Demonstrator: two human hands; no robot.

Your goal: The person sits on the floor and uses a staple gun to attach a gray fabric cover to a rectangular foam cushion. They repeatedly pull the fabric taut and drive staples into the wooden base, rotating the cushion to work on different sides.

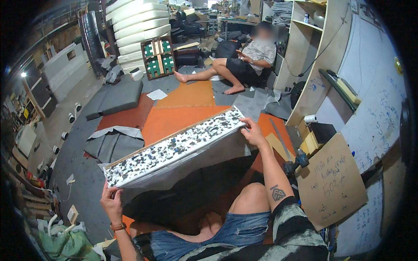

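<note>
A long panel (pixel 174 145) is raised above the floor in front of me, its speckled black-and-white foam edge facing up along a thin brown strip. My left hand (pixel 111 198) grips its near left end, fingers wrapped round the corner. My right hand (pixel 251 130) holds the right end higher up, thumb and fingers closed on the edge. Pale sheet material hangs below the foam, and a dark area lies beneath it, above my crossed bare legs.
Folded grey pads (pixel 114 98) and orange sheets (pixel 165 124) lie on the floor. A seated person (pixel 257 56) holds a small object ahead. At right are a drill (pixel 296 162), cardboard (pixel 331 187) and shelving (pixel 307 19). Stacked white cushions (pixel 139 26) stand behind.
</note>
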